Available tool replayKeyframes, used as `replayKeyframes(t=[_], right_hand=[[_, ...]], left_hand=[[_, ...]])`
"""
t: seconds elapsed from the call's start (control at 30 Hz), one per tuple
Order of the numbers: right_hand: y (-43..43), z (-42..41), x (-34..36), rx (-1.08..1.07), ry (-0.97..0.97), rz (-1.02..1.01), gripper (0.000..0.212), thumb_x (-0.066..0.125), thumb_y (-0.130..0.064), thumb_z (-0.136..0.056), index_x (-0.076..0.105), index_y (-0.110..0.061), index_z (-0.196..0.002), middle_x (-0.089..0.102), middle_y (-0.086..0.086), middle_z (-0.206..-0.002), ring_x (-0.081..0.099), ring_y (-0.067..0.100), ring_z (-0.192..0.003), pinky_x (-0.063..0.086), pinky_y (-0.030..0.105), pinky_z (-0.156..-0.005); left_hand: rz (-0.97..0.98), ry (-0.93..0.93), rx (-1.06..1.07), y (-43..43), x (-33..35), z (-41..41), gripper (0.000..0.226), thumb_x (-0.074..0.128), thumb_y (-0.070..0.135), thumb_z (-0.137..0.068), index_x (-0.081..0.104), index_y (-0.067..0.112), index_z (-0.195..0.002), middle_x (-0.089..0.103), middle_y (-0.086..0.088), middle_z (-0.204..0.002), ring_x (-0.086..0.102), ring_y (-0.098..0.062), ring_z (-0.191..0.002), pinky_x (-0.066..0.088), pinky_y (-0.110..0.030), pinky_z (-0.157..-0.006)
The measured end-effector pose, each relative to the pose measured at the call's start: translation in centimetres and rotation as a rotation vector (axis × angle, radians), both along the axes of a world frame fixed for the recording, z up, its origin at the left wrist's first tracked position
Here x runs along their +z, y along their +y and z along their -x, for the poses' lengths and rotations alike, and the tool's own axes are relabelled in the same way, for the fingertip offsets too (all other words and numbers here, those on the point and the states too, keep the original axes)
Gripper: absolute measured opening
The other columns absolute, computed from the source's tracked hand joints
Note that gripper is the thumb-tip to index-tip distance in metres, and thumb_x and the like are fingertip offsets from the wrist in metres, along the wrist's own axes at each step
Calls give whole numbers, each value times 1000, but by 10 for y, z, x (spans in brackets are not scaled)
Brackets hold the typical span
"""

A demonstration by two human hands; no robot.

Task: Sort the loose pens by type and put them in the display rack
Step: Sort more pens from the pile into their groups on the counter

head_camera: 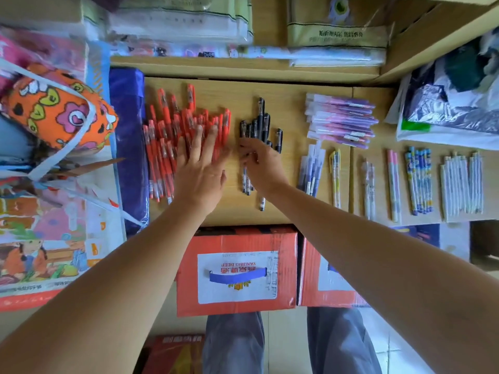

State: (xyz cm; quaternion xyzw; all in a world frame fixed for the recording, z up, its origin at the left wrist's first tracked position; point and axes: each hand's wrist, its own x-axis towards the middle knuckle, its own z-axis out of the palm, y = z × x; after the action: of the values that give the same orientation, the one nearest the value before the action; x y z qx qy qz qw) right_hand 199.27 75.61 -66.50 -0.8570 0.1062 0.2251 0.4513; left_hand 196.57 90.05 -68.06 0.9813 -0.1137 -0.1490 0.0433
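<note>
A big pile of red pens (167, 136) lies on the left of the wooden shelf (291, 109). My left hand (201, 168) rests flat on the pile's right side, fingers spread. Just to the right lies a smaller bunch of black pens (260, 122). My right hand (263, 167) lies over the bunch's lower half with its fingers curled around several of the pens. Further right on the shelf, sorted groups lie in a row: purple packaged pens (343, 118), blue pens in sleeves (313, 171), a yellow pen (335, 179), pink-capped pens (393, 182), blue patterned pens (420, 180) and white pens (461, 184).
A blue wrapped package (127, 147) borders the red pens on the left, with an orange flowered bag (58, 112) beyond it. Red cardboard boxes (237, 271) stand below the shelf's front edge. Packaged goods (178, 22) fill the shelf above, and plastic bags (453, 103) lie at the right.
</note>
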Motion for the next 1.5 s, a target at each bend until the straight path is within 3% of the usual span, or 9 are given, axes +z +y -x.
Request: replayKeyframes(t=[0.13, 0.27, 0.43, 0.57, 0.83, 0.93, 1.2, 1.37, 1.5], right_hand=[[-16, 2, 4, 2, -11, 7, 39, 40, 1, -93, 61, -10, -123, 67, 5, -112, 61, 11, -83, 50, 20, -69], [-39, 9, 8, 6, -40, 24, 38, 42, 2, -90, 64, -11, -117, 69, 6, -106, 65, 20, -90, 54, 35, -79], [-85, 17, 13, 24, -33, 78, 35, 42, 1, -90, 66, -12, -111, 70, 5, -99, 66, 24, -85, 53, 35, -75], [-136, 23, 13, 14, -25, 111, 35, 44, 2, -88, 67, -15, -109, 69, 3, -100, 65, 19, -91, 52, 32, -80], [-230, 19, 13, 39, -97, 269, 33, 50, 1, -84, 68, -12, -109, 65, 10, -107, 62, 27, -91, 48, 30, -74], [-247, 4, 11, 129, -141, 309, 35, 52, -1, -82, 65, -12, -113, 61, 12, -111, 61, 31, -94, 48, 36, -77], [-248, -71, 9, 327, -351, 417, 42, 57, -4, -81, 58, -6, -123, 55, 16, -121, 49, 34, -112, 44, 39, -91], [-237, -102, 2, 617, -221, 579, 63, 60, -21, -86, 35, -16, -144, 42, 9, -143, 35, 30, -133, 32, 42, -106], [-230, -112, -2, 715, -240, 741, 58, 61, -25, -88, 38, -12, -140, 43, 13, -135, 39, 31, -125, 33, 41, -103]], left_hand=[[-83, 37, 2, -4, 4, 0, 54, 53, 38, -92, 38, 28, -143, 7, -7, -161, -5, -33, -148, 5, -58, -117], [-102, 82, 56, -13, 10, 0, 54, 53, 36, -92, 36, 26, -143, 1, -9, -161, -8, -33, -147, 2, -53, -119], [4, -46, 20, -46, 28, -3, 42, 63, 21, -82, 56, 9, -122, 32, -20, -147, 29, -39, -136, 29, -51, -111], [153, -110, -71, -98, 40, -8, 35, 55, 18, -80, 61, 9, -113, 48, -15, -130, 41, -34, -125, 39, -47, -102], [105, 122, 24, -194, 35, -9, 46, 51, 21, -87, 48, 13, -132, 49, -11, -126, 46, -31, -117, 41, -42, -97], [91, 183, 72, -206, 24, -10, 52, 56, 19, -89, 42, 13, -139, 40, -12, -138, 41, -32, -126, 42, -44, -99], [163, 50, 211, -212, 14, -21, 34, 57, 13, -86, 57, 8, -120, 50, -15, -120, 49, -32, -110, 46, -40, -87], [229, 2, 271, -203, 5, -33, 31, 55, 11, -85, 58, 6, -115, 53, -15, -114, 50, -32, -110, 46, -41, -88], [265, -7, 306, -200, 4, -38, 29, 56, 9, -84, 58, 5, -112, 53, -16, -113, 49, -33, -110, 46, -43, -88]])
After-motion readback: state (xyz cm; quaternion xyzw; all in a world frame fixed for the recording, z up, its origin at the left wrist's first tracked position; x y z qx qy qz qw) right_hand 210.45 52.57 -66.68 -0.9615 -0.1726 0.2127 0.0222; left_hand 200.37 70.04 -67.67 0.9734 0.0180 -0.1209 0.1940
